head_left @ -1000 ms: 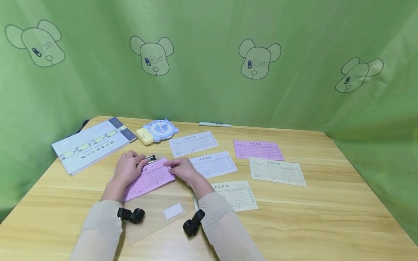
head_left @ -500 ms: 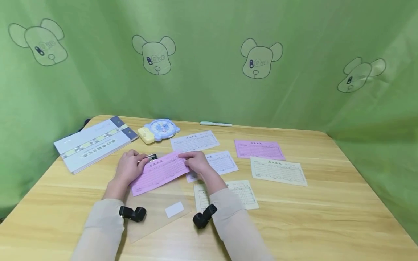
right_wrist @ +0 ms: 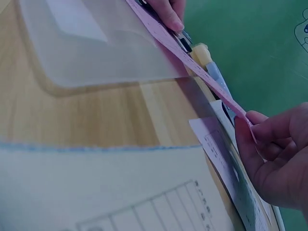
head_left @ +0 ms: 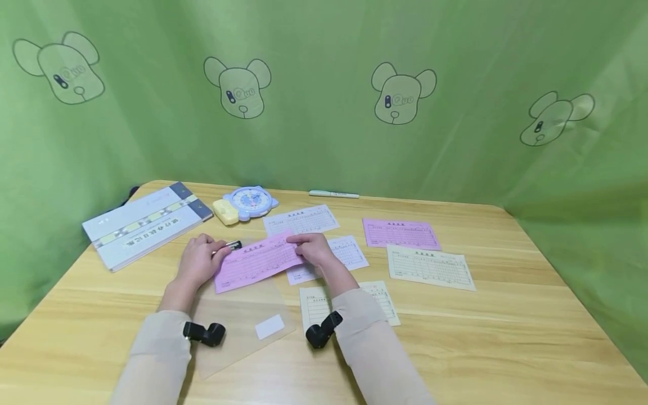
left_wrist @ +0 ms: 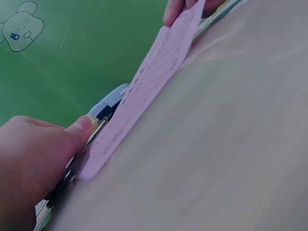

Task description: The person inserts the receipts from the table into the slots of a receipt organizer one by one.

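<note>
My right hand (head_left: 314, 250) pinches the upper right corner of a pink printed slip (head_left: 255, 263) between thumb and fingers. The right wrist view shows that slip (right_wrist: 211, 83) stretched between both hands, raised over the board at this end. My left hand (head_left: 199, 259) grips the metal clip (head_left: 234, 245) at the top of a translucent clipboard (head_left: 238, 329), which carries a white label. In the left wrist view the thumb lies on the clip's wire, beside its black tip (left_wrist: 104, 113). The slip's left end lies right by the clip; the left fingers underneath are hidden.
Bluish-white slips (head_left: 301, 218) and a cream slip (head_left: 387, 295) lie right of the clipboard. Farther right are a pink slip (head_left: 401, 233) and another cream slip (head_left: 430, 267). Behind stand a notebook (head_left: 147, 225), a blue clock (head_left: 250, 201) with a yellow block (head_left: 225, 212), and a pen (head_left: 334, 194).
My right hand has moved right, drawing the pink slip rightward from the clip and baring more of the clipboard. The left hand has stayed at the clip.
</note>
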A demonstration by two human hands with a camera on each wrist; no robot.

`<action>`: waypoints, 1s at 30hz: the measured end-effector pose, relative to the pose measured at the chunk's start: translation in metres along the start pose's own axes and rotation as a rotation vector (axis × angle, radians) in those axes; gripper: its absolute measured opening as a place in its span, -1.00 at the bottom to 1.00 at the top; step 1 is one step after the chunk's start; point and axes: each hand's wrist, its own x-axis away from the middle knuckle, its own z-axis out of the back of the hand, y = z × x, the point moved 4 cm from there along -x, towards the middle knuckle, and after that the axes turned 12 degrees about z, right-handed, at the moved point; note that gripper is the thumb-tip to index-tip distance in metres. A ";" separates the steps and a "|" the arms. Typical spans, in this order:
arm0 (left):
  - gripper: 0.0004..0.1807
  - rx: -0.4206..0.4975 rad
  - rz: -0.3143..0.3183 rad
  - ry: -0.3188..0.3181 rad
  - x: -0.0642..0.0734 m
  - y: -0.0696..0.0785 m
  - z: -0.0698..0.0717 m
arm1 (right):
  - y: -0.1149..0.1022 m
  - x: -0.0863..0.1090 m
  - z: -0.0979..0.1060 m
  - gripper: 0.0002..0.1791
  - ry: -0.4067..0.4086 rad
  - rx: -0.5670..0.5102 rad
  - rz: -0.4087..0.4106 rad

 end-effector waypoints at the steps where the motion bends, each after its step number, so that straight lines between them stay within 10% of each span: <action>1: -0.65 -0.001 0.004 -0.002 0.000 0.000 0.000 | 0.000 -0.001 -0.003 -0.60 -0.012 0.006 0.008; 12: -0.65 -0.020 -0.006 0.005 0.001 0.002 0.000 | -0.004 -0.003 -0.038 -0.69 -0.113 -0.003 0.041; 30: -0.61 -0.004 -0.029 0.034 0.001 0.002 0.002 | -0.008 -0.001 -0.060 -0.80 -0.008 0.052 0.087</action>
